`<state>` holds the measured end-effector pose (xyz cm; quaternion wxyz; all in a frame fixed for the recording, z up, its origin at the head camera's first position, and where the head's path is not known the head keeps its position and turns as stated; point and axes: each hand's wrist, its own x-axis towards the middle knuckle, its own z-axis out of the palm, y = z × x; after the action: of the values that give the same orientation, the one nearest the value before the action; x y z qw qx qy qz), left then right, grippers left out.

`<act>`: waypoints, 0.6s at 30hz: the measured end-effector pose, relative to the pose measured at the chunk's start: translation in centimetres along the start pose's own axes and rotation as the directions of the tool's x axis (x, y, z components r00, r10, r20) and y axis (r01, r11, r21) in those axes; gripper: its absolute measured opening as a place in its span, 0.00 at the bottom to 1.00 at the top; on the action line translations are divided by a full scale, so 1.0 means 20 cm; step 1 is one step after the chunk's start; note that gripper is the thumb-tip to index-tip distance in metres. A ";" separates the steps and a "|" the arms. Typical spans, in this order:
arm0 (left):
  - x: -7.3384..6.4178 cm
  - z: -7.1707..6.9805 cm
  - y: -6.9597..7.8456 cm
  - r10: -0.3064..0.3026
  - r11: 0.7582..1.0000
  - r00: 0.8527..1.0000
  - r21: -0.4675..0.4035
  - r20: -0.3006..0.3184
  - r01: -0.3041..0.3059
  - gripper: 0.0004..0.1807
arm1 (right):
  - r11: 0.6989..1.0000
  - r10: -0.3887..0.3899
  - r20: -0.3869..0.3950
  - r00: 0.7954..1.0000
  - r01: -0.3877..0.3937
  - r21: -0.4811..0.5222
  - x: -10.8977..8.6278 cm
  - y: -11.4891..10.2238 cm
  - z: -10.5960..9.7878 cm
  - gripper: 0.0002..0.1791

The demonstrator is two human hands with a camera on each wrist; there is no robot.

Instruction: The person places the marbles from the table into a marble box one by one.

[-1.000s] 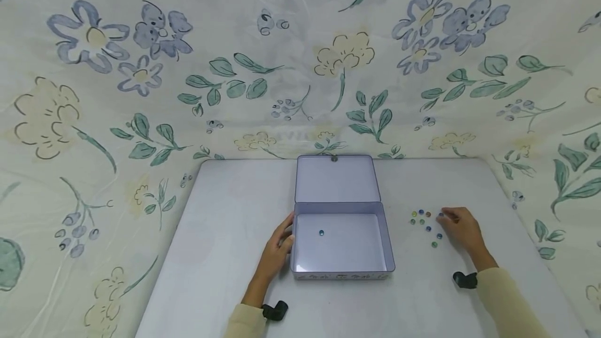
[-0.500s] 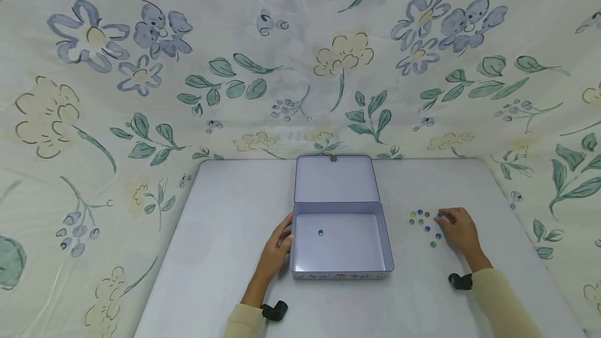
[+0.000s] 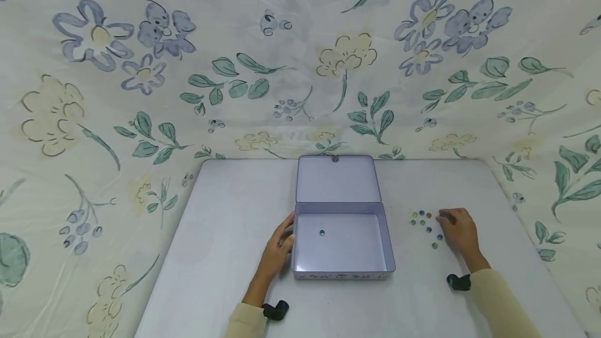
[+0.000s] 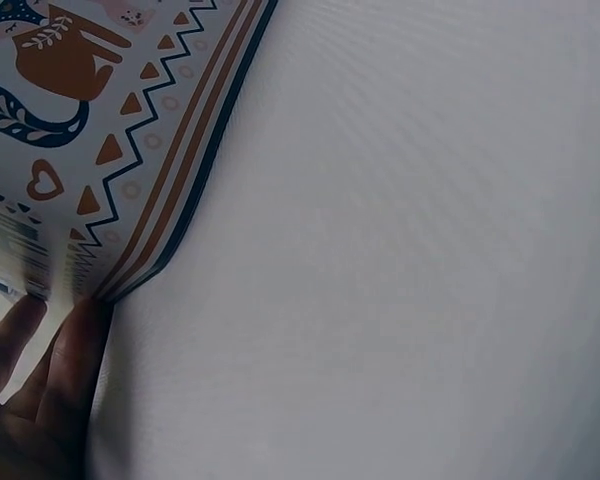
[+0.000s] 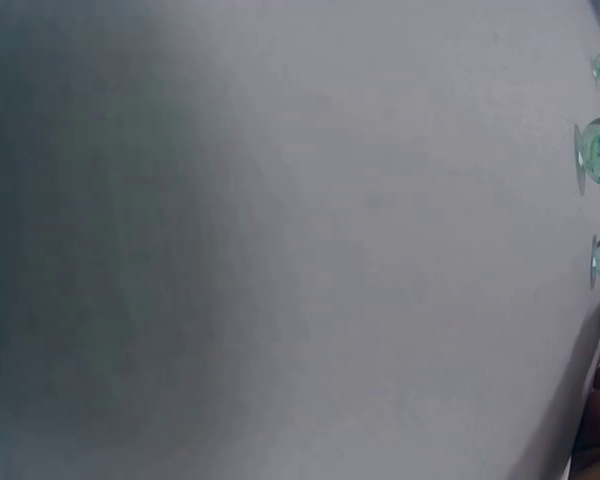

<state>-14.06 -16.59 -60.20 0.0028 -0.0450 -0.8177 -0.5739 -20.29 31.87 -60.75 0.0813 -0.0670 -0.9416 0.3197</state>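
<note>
A shallow metal box [image 3: 338,270] stands with its lid [image 3: 337,179] laid back, one blue marble [image 3: 322,232] on its floor. My left hand [image 3: 276,249] touches the box's left wall with its fingers lying fairly straight; the left wrist view has those fingers [image 4: 75,370] at the edge of the patterned outside. To the right of the box, my right hand [image 3: 461,231] pinches a blue marble, mostly hidden by its fingers. Beside it several loose marbles lie on the table, among them a green one [image 3: 434,245] and a blue one [image 3: 440,237].
The white table [image 3: 235,213] ends at a flower-printed cloth [image 3: 291,82] behind and along both sides. More marbles, such as a yellow one [image 3: 415,215] and a brown one [image 3: 429,215], lie between the box and my right hand. Black wrist cameras [image 3: 276,310] sit at both cuffs.
My right wrist has shifted slightly left while its fingers stay around the same blue marble. My left hand and the box keep their places; the head view sways a little.
</note>
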 end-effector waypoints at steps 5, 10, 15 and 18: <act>0.00 0.00 0.00 -0.007 1.000 1.000 0.003 0.006 0.007 0.31 | 1.000 -0.012 -0.050 0.999 0.012 0.000 -0.01 0.01 0.01 0.14; 0.00 0.00 0.01 -0.025 1.000 1.000 -0.003 0.002 0.025 0.30 | 1.000 0.029 -0.060 0.998 -0.028 0.008 -0.01 0.00 0.02 0.14; 0.00 0.00 0.00 -0.039 0.999 0.999 0.003 -0.007 0.039 0.30 | 0.997 0.071 -0.060 0.996 -0.069 0.032 -0.02 -0.01 0.02 0.15; 0.00 0.01 -0.01 -0.036 0.999 0.999 0.003 -0.013 0.036 0.30 | 0.996 0.079 -0.065 0.995 -0.077 0.037 -0.02 0.00 0.02 0.16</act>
<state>-14.08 -16.39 -60.38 -0.0020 -0.0266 -0.8192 -0.5729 -19.90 31.56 -61.08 0.1011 -0.1131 -0.9294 0.3364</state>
